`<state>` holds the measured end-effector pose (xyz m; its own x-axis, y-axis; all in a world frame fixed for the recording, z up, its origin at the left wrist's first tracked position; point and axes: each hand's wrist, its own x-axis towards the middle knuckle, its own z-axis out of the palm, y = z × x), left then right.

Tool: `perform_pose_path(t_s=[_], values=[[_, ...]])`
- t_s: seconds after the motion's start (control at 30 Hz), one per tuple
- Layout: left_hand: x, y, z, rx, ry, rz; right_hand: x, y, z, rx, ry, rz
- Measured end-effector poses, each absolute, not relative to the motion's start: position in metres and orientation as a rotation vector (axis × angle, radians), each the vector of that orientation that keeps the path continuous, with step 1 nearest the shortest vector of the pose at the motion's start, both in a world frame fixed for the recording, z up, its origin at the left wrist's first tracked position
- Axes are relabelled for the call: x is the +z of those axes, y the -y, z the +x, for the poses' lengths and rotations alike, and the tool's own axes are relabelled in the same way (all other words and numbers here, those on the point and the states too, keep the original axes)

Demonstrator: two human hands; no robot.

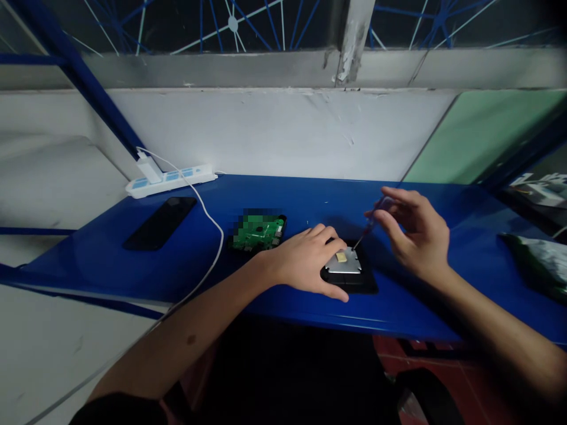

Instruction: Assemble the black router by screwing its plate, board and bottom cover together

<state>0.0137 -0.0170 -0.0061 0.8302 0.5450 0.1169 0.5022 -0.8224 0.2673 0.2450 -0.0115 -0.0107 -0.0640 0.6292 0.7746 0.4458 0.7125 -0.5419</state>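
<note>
A flat black device with a silver metal back plate (343,267) lies on the blue table, a small yellowish pad near the middle of the plate. My left hand (308,257) holds it from the left, thumb along the near side and fingers over the far part, hiding its left portion. Between the thumb and fingers of my right hand (416,233) is a screwdriver with a translucent purplish handle (381,206). Its thin shaft slants down to the plate's far right corner, and the tip meets the plate there. To the left of the device sits a green circuit board (259,232), partly pixelated.
A black phone (162,223) lies at the left on the table (301,198). Behind it stands a white power strip (177,179) with a charger, whose white cable (220,227) runs forward across the table. At the right edge is a shiny silver-and-dark bag (535,265).
</note>
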Motion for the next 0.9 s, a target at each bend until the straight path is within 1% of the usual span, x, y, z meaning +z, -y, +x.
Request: perform_pose_path(t_s=[0.1,0.37,0.63,0.9], values=[[-0.0060,0.0170,0.0137,0.272,-0.812,2.786,-0.0101,0.0109,0.2466,0.147,1.709,-0.861],[-0.0045,0.0174,0.0142,0.269,-0.820,2.786,-0.0101,0.0155,0.2447,0.341,1.719,-0.865],[-0.0046,0.0175,0.0137,0.267,-0.810,2.803,-0.0074,0.0113,0.2475,0.103,1.744,-0.863],[-0.0045,0.0177,0.0140,0.268,-0.820,2.799,-0.0082,0.0106,0.2498,0.181,1.786,-0.860]])
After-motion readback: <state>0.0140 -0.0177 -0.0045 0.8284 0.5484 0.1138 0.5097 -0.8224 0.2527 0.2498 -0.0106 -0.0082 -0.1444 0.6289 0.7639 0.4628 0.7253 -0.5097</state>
